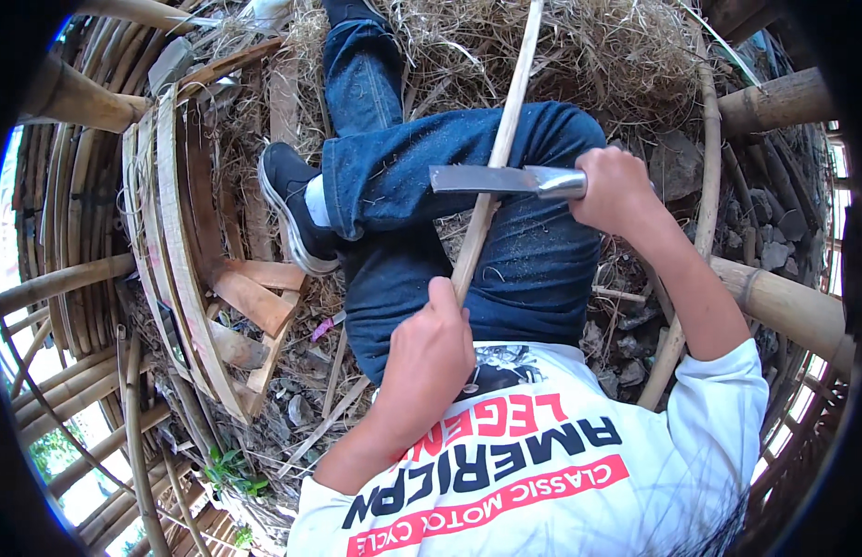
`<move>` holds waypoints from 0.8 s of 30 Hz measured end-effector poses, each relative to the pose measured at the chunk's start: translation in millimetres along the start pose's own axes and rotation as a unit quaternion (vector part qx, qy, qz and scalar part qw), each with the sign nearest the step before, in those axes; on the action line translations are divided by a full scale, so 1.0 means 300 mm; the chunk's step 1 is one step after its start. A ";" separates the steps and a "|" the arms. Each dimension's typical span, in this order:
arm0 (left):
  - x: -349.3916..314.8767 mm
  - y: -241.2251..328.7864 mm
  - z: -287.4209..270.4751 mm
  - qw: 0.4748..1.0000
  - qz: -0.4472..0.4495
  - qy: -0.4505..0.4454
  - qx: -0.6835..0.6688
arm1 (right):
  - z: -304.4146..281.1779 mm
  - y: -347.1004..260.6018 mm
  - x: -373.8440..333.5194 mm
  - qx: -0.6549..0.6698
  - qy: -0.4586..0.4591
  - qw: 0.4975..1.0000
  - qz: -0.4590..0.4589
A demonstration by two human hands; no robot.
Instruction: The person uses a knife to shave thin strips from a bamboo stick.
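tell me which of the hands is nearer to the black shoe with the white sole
Left. The left hand grips the lower end of the bamboo strip, just right of and below the black shoe. The right hand holds the knife farther off, past the knee.

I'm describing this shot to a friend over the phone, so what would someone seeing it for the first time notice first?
First the broad flat blade at centre, gripped by the right hand and laid across a long pale bamboo strip. The left hand grips that strip's near end, above the lap in dark jeans. To the left lies a stack of curved bamboo slats, with dry straw at the top.
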State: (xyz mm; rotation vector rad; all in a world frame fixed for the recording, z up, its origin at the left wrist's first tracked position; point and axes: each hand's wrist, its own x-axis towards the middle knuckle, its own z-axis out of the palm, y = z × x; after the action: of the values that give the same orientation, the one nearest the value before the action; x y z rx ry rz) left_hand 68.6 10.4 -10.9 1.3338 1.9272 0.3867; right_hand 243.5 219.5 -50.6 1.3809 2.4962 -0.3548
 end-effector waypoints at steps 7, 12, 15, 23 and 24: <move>-0.050 0.012 -0.022 0.999 0.006 -0.036 -0.023 | -0.116 0.441 0.145 0.029 0.134 0.967 0.215; 0.015 -0.025 -0.075 0.997 -0.046 0.045 -0.033 | -0.077 0.301 0.060 0.181 0.161 0.959 0.148; 0.023 -0.034 -0.069 0.998 -0.014 0.046 -0.041 | -0.044 0.120 -0.020 0.306 0.154 0.938 0.055; 0.042 -0.110 -0.013 0.914 -0.029 -0.058 -0.400 | -0.058 -0.117 -0.140 0.401 0.055 0.908 -0.106; 0.044 -0.112 -0.016 0.896 -0.043 -0.056 -0.439 | -0.049 -0.114 -0.140 0.348 0.091 0.924 -0.133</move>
State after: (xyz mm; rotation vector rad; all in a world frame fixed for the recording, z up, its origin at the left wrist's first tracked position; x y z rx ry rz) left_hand 40.4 9.1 -33.7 0.6419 1.4067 0.9695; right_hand 234.1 173.7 -19.4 1.3183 2.8556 -1.3340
